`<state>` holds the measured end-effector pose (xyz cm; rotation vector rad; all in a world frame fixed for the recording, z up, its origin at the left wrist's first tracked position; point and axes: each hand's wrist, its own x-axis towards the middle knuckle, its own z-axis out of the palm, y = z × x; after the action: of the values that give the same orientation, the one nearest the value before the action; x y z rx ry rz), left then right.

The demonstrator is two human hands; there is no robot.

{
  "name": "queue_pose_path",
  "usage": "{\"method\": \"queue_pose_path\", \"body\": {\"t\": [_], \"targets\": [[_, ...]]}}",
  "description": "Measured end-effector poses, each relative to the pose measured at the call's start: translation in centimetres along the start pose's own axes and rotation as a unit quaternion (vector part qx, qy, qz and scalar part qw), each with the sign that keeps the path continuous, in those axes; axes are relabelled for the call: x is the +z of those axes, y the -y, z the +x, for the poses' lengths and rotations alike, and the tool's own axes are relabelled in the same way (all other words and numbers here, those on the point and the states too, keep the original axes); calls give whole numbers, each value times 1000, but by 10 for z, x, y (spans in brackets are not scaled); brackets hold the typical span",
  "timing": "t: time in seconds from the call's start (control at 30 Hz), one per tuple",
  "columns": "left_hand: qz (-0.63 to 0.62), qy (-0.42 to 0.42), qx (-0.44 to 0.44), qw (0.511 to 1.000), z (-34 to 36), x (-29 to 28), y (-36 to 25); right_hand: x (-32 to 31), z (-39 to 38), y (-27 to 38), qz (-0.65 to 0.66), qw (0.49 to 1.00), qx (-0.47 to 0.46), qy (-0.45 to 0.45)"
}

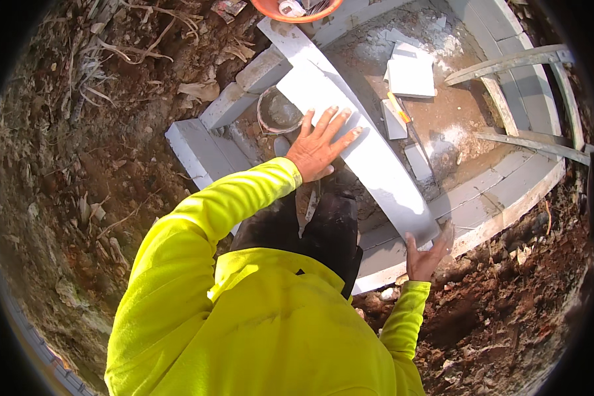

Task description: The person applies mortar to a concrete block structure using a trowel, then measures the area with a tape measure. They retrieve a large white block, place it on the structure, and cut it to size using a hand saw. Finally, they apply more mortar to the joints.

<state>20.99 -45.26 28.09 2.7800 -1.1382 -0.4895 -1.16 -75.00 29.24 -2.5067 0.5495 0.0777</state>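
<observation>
A long white block, slab-like and pale on top (383, 165), lies slanting across the low block enclosure in front of me. My left hand (320, 146) rests on its left edge, palm down with the fingers spread. At the block's near right end, my right hand (430, 254) grips the corner, thumb on one side and fingers on the other. Just left of the block and beyond my left wrist stands a round bucket (278, 111) with grey mortar in it. Another pale length (294, 41) continues toward the far end; the joint between them is hard to make out.
An orange basin (297, 14) with small items sits at the far edge. Inside the enclosure are loose white block pieces (410, 76) and a yellow-handled tool (399, 109). Curved wooden strips (508, 65) cross the right wall (534, 99). Rough brown soil (112, 152) surrounds it.
</observation>
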Motion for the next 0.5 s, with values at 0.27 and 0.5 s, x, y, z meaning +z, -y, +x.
{"method": "queue_pose_path", "body": {"t": [0.27, 0.5], "targets": [[121, 19, 175, 977, 61, 34, 40, 68, 31, 47, -226, 959, -56, 160], [28, -109, 131, 985, 39, 62, 50, 83, 31, 48, -244, 959, -18, 141]]}}
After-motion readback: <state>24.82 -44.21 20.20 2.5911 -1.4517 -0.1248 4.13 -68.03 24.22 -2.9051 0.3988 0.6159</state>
